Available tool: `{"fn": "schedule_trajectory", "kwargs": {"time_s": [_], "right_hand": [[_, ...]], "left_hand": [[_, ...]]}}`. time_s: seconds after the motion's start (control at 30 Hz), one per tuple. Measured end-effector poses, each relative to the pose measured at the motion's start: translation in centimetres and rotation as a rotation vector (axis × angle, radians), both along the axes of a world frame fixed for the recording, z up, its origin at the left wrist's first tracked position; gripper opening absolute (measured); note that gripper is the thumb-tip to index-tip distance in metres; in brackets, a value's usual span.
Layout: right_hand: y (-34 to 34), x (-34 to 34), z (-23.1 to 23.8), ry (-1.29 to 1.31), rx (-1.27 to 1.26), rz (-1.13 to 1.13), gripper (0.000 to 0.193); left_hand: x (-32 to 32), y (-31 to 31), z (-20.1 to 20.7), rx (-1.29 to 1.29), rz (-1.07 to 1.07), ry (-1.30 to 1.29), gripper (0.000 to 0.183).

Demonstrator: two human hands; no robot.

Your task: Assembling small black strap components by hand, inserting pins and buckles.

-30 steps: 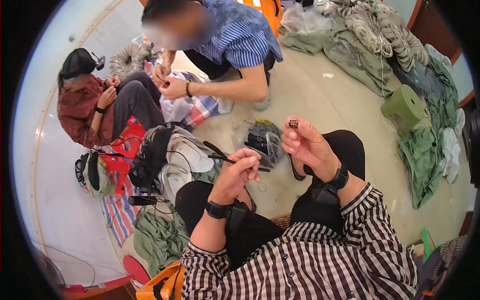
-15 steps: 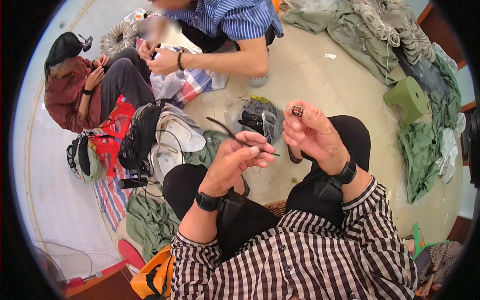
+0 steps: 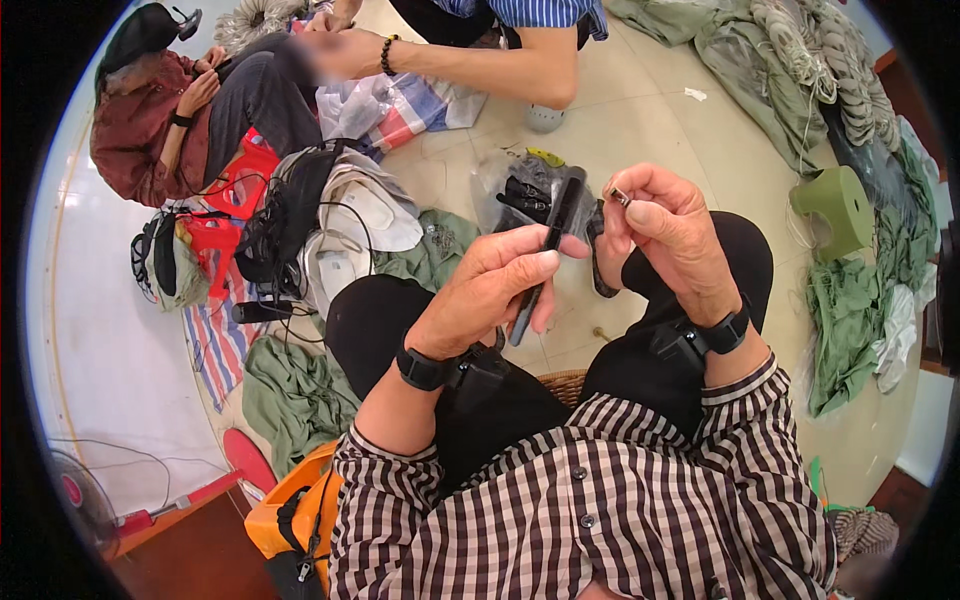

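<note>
My left hand (image 3: pixel 485 290) is closed on a flat black strap (image 3: pixel 566 205), pinched near its middle between thumb and fingers. One end of the strap points up and away; the other hangs below the fingers. To its right, my right hand (image 3: pixel 672 240) pinches a small metal buckle (image 3: pixel 619 196) at its fingertips, seen nearly edge-on. Strap and buckle are apart, a short gap between them. Beyond my hands, a clear plastic bag (image 3: pixel 488 185) lies on the floor with black strap pieces (image 3: pixel 526 196) in it.
Two people sit across from me at the upper left, a striped sleeve (image 3: pixel 545 12) among them. Caps and cables lie by a red stool (image 3: pixel 240 175). A wicker basket (image 3: pixel 562 384) is between my legs. At right stand a green stool (image 3: pixel 835 212) and green cloth (image 3: pixel 840 320).
The strap has turned from edge-on to showing its broad face, its far end now rising to the right. My right hand has tilted the buckle. The view has shifted a little.
</note>
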State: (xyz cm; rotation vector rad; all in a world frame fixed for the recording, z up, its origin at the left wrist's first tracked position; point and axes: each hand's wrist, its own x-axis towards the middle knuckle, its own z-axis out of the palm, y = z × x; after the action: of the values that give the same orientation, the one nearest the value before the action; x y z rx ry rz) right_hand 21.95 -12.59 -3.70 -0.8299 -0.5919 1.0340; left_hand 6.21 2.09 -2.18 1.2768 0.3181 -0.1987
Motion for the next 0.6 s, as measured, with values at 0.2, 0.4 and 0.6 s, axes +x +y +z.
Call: {"fn": "schedule_trajectory", "kwargs": {"time_s": [0.2,0.4,0.6], "right_hand": [[-0.1,0.9,-0.3,-0.061,0.002,-0.073,0.018],[-0.2,0.8,-0.3,-0.109,-0.037,-0.011,0.019],[-0.2,0.9,-1.4,0.14,0.087,0.091,0.023]], "left_hand": [[-0.1,-0.1,-0.2,0.063,-0.036,-0.067,0.036],[-0.4,-0.1,-0.8,-0.061,-0.003,-0.096,0.037],[-0.5,-0.1,-0.9,-0.138,-0.005,-0.106,0.034]]}}
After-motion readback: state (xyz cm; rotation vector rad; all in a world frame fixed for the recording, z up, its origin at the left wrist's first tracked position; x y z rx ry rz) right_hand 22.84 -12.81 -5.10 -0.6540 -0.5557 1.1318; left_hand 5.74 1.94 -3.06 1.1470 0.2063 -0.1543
